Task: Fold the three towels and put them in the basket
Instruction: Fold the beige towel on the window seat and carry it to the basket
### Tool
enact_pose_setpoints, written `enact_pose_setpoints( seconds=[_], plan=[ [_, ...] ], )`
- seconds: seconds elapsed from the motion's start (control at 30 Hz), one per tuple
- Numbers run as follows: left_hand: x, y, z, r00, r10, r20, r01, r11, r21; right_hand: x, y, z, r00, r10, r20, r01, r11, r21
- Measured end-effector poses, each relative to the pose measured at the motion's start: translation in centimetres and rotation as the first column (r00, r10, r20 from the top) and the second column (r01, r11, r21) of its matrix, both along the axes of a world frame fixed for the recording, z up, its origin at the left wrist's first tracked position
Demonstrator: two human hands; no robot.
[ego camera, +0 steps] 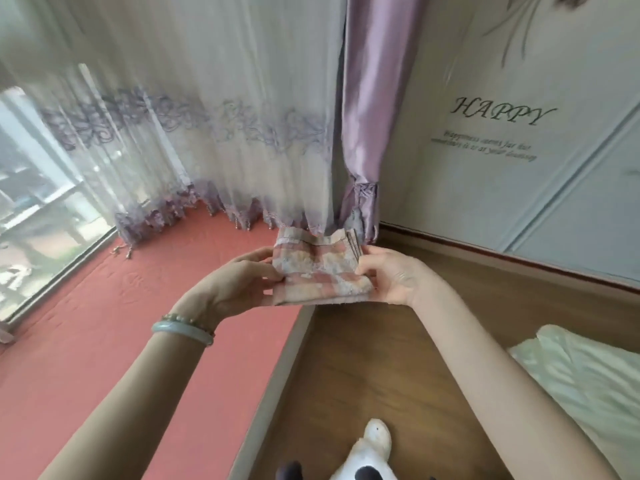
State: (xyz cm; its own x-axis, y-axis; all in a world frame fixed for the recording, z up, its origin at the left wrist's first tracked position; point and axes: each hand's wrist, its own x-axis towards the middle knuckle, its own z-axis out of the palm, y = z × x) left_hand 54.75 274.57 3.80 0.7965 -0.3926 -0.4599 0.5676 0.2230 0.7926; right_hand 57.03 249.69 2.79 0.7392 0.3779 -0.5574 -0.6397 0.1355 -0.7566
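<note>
Above my white slipper (372, 448) on the floor (381, 358), my left hand (242, 282) and right hand (391, 278) each pinch a side of the folded towel (318, 271) in mid-air; folding looks finished, so next comes finding the unseen basket.

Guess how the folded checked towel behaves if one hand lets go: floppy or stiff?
Probably floppy: the towel sags and wrinkles along its top edge between the left hand and right hand. Likely light, since pinches at both ends carry it. The stacked layers at its right edge may fan open if released.
</note>
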Motion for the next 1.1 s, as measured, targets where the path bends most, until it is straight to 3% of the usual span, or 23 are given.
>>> enact_pose_setpoints(
  seconds=[0.2, 0.43, 0.73, 0.93, 1.1],
  plan=[
    [7.9, -12.2, 0.6, 0.969, -0.245, -0.010, 0.243, 0.966, -0.092, 2.4, -12.6, 1.4, 0.983, -0.183, 0.014, 0.182, 0.983, 0.020],
    [17.5, -26.2, 1.0, 0.862, -0.501, 0.070, 0.506, 0.849, -0.152, 6.3, -26.5, 4.1, 0.940, -0.335, 0.060, 0.336, 0.942, -0.009],
    [26.5, -38.9, 1.7, 0.808, -0.584, 0.072, 0.587, 0.794, -0.158, 11.4, -36.9, 5.6, 0.867, -0.495, 0.058, 0.498, 0.864, -0.069],
    [35.2, -46.5, 1.3, 0.704, -0.706, 0.073, 0.708, 0.693, -0.134, 16.7, -41.7, 4.3, 0.739, -0.672, 0.057, 0.674, 0.735, -0.073],
    [42.8, -54.1, 2.4, 0.557, -0.822, 0.121, 0.830, 0.546, -0.116, 22.1, -46.0, 4.2, 0.545, -0.835, 0.078, 0.837, 0.538, -0.098]
  ],
)
